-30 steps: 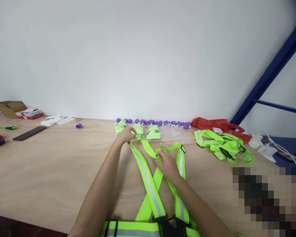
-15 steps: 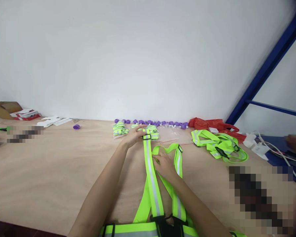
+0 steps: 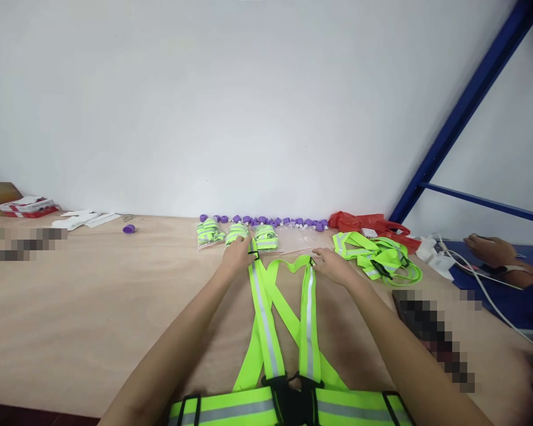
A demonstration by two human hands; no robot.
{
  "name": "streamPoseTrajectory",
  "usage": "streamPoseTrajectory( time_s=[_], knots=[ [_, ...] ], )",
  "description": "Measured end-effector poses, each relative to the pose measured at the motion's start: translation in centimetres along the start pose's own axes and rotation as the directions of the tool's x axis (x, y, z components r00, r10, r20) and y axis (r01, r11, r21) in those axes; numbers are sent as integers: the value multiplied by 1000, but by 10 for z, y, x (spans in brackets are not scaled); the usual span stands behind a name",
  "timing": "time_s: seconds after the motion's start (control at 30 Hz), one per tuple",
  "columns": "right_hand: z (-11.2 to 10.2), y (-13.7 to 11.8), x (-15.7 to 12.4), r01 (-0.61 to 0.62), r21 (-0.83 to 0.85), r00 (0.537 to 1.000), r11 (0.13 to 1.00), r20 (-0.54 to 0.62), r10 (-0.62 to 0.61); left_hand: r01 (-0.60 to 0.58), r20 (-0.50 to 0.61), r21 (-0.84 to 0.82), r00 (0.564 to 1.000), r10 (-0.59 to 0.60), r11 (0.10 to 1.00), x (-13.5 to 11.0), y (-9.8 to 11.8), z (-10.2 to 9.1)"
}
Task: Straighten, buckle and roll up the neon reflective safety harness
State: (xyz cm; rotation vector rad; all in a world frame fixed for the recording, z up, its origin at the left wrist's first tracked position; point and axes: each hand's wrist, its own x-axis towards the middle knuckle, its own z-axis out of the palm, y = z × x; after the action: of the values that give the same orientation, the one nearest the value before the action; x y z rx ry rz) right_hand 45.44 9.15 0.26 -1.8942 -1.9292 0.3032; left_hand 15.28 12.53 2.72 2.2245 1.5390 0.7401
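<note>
A neon-green reflective strap vest (image 3: 266,331) lies flat on the wooden table (image 3: 93,307), its waist belt at the near edge and two grey-striped straps running away from me. My left hand (image 3: 237,255) pinches the far end of the left strap at a black buckle. My right hand (image 3: 335,265) pinches the far end of the right strap. Both straps lie nearly parallel and pulled straight.
Three folded, bagged green vests (image 3: 235,234) and a row of purple caps (image 3: 266,220) sit by the wall. A loose pile of green vests (image 3: 375,255) and a red bag (image 3: 364,223) lie to the right. Another person's hand (image 3: 488,248) rests at far right.
My right hand moved from the middle of the straps out to the right strap's far end. The left strap swung straight, and the straps now lie side by side.
</note>
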Motion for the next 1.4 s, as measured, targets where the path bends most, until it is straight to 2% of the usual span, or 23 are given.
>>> streamPoseTrajectory(
  time_s=[0.07,0.13,0.17,0.23,0.33,0.4,0.47,0.53,0.6,0.7,0.77,0.83,0.87,0.9,0.97,1.07,1.2,1.3,1.4],
  knots=[
    [2,16,3,21,2,999,1000,40,-21,-94,22,20,995,94,995,-20,18,7],
    [6,25,7,52,20,996,998,70,-53,-230,103,8,968,228,973,-46,39,19],
    [7,28,9,66,30,995,997,76,-68,-294,151,-9,944,292,956,-61,48,27],
    [6,28,13,84,43,994,996,68,-86,-414,281,-36,869,407,909,-88,62,44],
    [1,24,19,99,49,993,994,56,-102,-416,458,-11,806,374,909,-115,65,65],
    [-1,19,20,130,62,986,990,100,-136,-414,530,18,776,343,910,-120,60,72],
    [0,16,20,174,80,968,982,172,-185,-450,564,15,741,364,893,-118,55,72],
    [2,14,18,201,82,953,976,215,-214,-489,587,-21,700,407,872,-114,51,64],
    [5,13,17,207,61,954,976,209,-215,-511,602,-63,666,441,857,-114,52,49],
    [6,12,15,214,2,964,977,162,-211,-561,554,-86,660,507,824,-133,59,25],
    [4,9,15,227,-47,966,973,140,-219,-633,483,-47,663,573,773,-158,64,21],
    [0,4,16,240,-94,966,966,120,-228,-714,404,51,654,640,698,-186,68,32],
    [-3,1,17,246,-115,966,962,109,-234,-733,332,136,668,666,666,-198,69,43],
    [-6,-2,19,253,-135,965,958,99,-241,-727,262,219,686,678,651,-208,70,56],
    [-13,-9,21,269,-170,963,948,80,-259,-720,192,310,687,701,621,-221,69,79],
    [-26,-23,26,289,-221,957,931,55,-284,-738,230,338,666,709,584,-225,67,94],
    [-39,-43,35,303,-277,953,912,64,-297,-782,293,301,620,728,545,-224,65,85],
    [-37,-58,44,318,-297,948,900,98,-302,-795,274,299,601,751,528,-225,63,84],
    [-26,-69,51,322,-303,946,897,125,-298,-803,235,311,583,778,508,-224,60,87]
  ],
)
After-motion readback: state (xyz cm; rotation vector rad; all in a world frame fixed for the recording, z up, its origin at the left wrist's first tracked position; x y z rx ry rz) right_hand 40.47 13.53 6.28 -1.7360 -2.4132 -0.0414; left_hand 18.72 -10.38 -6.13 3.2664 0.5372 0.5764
